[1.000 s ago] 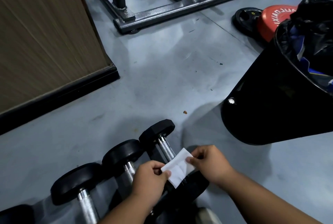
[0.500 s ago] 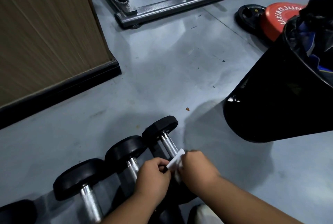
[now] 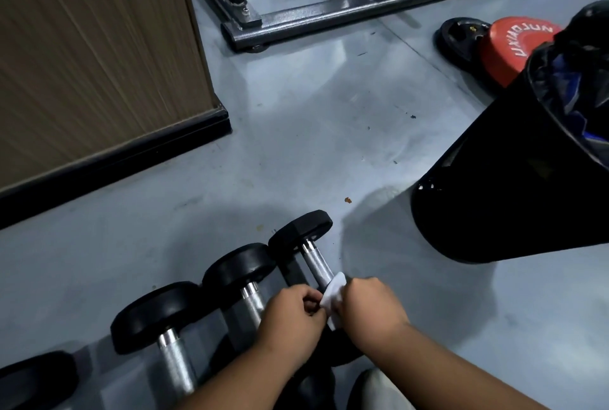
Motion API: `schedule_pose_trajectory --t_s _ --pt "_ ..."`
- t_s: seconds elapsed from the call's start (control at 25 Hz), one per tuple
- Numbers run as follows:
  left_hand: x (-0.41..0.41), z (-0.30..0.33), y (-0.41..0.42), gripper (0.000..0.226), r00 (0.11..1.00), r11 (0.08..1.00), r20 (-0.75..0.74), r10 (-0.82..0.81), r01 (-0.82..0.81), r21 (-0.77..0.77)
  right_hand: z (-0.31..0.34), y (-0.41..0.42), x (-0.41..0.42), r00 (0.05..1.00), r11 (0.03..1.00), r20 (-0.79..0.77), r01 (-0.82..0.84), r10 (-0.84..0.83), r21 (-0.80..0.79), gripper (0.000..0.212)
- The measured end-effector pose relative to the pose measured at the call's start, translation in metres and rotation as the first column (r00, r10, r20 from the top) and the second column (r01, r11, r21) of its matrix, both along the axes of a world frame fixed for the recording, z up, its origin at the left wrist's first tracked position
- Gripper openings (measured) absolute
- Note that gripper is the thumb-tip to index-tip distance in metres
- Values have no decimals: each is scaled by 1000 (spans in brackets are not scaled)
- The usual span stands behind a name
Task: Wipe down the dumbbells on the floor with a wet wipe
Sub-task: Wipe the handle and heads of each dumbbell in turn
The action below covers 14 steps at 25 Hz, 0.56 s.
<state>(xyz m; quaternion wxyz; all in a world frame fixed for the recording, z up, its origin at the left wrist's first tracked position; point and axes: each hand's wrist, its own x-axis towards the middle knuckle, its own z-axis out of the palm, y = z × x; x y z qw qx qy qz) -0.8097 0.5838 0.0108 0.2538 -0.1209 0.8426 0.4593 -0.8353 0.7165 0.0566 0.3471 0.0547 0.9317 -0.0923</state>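
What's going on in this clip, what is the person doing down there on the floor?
A person crouches over a row of dumbbells on the grey floor. The left hand and right hand both pinch a white wet wipe, held right at the metal handle of the rightmost dumbbell. Whether it is wrapped round the handle is unclear. A black bin stands to the right.

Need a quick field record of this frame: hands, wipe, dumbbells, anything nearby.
left hand: pinches the wet wipe
right hand: grips the wet wipe at the rightmost dumbbell handle
dumbbells: row on the grey floor, black heads, metal handles
trash bin: black, lined, right of the row
weight plates: red plate and black plate, far right
machine frame: top centre
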Motion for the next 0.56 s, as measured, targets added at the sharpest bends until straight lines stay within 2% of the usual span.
schedule_pose_trajectory --t_s 0.16,0.28,0.36,0.44,0.56 --pt "2 1 5 10 999 999 -14 52 -52 10 -4 1 -2 1000 1000 -12 7 -7 1 26" --pt "9 -1 10 7 996 993 -10 93 -92 72 -7 5 0 999 1000 -37 -10 10 -3 27" --pt "16 -2 11 10 996 991 -29 90 -87 100 -6 6 2 998 999 -56 0 -2 -34 21" --pt "22 0 10 20 995 996 -83 54 -47 82 -4 4 2 999 997 -36 34 -36 -63 18" --pt "36 3 8 29 965 999 -263 15 -1 53 -2 4 0 998 995 7 65 -64 -74 18"
